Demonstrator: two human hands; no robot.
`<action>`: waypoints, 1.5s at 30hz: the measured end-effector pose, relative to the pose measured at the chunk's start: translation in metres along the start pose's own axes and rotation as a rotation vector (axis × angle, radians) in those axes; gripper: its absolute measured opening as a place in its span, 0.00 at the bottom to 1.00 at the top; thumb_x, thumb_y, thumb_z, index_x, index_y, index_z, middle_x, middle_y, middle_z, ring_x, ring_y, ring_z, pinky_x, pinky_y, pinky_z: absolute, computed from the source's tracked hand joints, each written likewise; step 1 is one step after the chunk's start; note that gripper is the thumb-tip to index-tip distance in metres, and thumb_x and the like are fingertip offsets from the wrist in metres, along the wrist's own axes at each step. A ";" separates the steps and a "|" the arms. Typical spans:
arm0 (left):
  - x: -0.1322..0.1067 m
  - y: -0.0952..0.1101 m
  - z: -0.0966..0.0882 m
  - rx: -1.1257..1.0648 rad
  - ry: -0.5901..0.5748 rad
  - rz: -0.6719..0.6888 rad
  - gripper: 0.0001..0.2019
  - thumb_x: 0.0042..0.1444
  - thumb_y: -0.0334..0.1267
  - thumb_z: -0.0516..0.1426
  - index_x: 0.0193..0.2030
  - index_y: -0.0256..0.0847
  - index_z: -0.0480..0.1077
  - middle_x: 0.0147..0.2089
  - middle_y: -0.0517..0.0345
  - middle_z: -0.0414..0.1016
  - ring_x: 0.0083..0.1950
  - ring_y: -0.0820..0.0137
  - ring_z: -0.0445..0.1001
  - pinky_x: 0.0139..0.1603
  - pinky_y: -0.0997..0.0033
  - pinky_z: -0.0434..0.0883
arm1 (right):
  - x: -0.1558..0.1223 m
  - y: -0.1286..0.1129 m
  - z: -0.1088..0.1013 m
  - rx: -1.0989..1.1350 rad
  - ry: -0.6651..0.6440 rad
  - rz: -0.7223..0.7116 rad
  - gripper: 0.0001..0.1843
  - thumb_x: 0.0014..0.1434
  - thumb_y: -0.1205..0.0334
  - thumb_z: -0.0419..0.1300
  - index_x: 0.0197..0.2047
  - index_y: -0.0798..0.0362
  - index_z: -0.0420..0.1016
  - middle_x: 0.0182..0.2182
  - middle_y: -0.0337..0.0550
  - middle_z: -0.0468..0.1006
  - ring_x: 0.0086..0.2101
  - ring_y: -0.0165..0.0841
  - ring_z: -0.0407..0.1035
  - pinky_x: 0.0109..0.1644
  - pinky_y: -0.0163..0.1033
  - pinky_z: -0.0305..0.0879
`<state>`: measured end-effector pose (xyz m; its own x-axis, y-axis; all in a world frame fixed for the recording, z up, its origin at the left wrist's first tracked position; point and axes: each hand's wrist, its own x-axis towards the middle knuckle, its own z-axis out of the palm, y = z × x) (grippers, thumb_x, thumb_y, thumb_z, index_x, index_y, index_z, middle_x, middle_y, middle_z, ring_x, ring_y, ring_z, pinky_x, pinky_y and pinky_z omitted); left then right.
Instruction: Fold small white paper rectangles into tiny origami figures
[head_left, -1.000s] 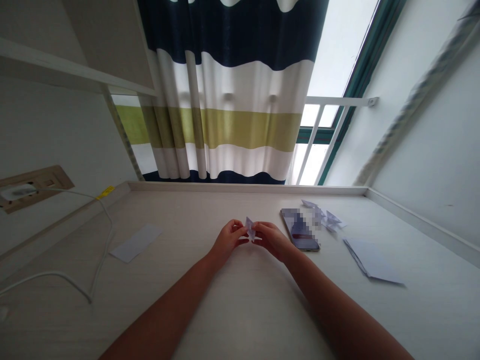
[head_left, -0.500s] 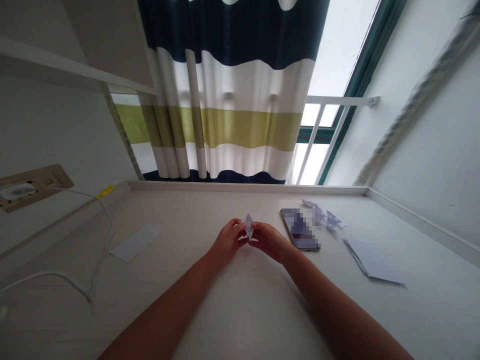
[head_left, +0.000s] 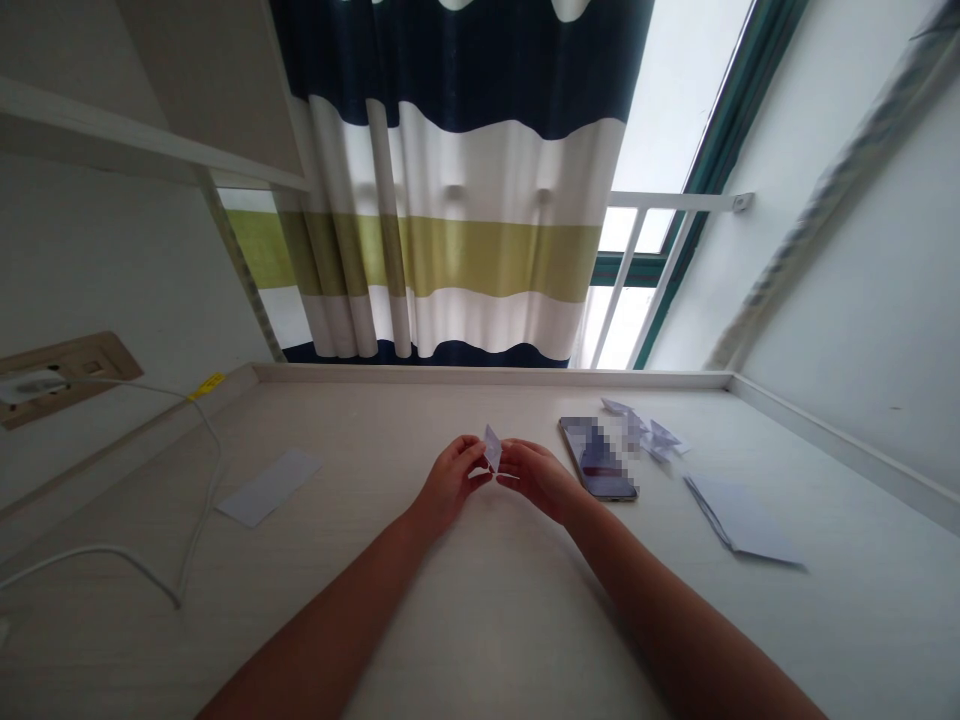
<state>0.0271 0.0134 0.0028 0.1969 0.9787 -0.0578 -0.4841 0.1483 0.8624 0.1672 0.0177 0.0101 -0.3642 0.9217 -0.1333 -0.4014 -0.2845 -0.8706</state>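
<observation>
A small folded piece of white paper [head_left: 492,448], pointed at the top, is held upright above the white tabletop between my two hands. My left hand [head_left: 450,480] pinches its left side with thumb and fingers. On the other side, the fingers of my right hand [head_left: 541,480] are curled against the paper's right edge. The lower end of the paper is partly hidden by fingertips. To the right of my right hand lies a smartphone [head_left: 592,465], partly blurred out by pixelation.
Several folded paper pieces [head_left: 660,440] lie behind the phone. A stack of white paper [head_left: 746,520] rests at the right, a flat paper strip [head_left: 270,487] at the left. A white cable [head_left: 202,530] runs from the wall socket [head_left: 97,365]. A raised rim [head_left: 450,375] edges the table's back.
The folded paper has turned and leans slightly left in my fingers. My right fingers have shifted and spread a little along its side. The view has moved slightly.
</observation>
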 end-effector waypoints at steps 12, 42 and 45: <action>0.001 -0.004 -0.003 0.122 -0.042 0.030 0.09 0.44 0.39 0.59 0.28 0.39 0.63 0.29 0.63 0.66 0.30 0.77 0.66 0.32 0.77 0.65 | 0.006 0.004 -0.001 -0.225 0.133 -0.170 0.11 0.40 0.59 0.65 0.24 0.56 0.69 0.21 0.37 0.73 0.24 0.27 0.67 0.34 0.36 0.64; 0.003 -0.003 -0.005 0.059 -0.011 0.013 0.08 0.43 0.38 0.60 0.27 0.39 0.64 0.30 0.62 0.68 0.32 0.75 0.67 0.33 0.74 0.67 | -0.001 -0.004 0.000 -0.182 0.099 -0.071 0.09 0.44 0.60 0.63 0.29 0.55 0.71 0.26 0.40 0.75 0.30 0.29 0.70 0.36 0.35 0.64; 0.003 -0.003 -0.005 0.011 -0.030 -0.015 0.08 0.42 0.38 0.61 0.27 0.39 0.65 0.30 0.62 0.68 0.32 0.75 0.67 0.33 0.74 0.67 | 0.000 -0.003 -0.002 -0.048 0.069 0.019 0.09 0.43 0.63 0.64 0.29 0.55 0.71 0.27 0.38 0.75 0.29 0.27 0.69 0.34 0.33 0.62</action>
<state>0.0250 0.0162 -0.0025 0.2302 0.9715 -0.0560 -0.4711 0.1616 0.8671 0.1703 0.0188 0.0119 -0.3123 0.9326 -0.1810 -0.3534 -0.2909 -0.8891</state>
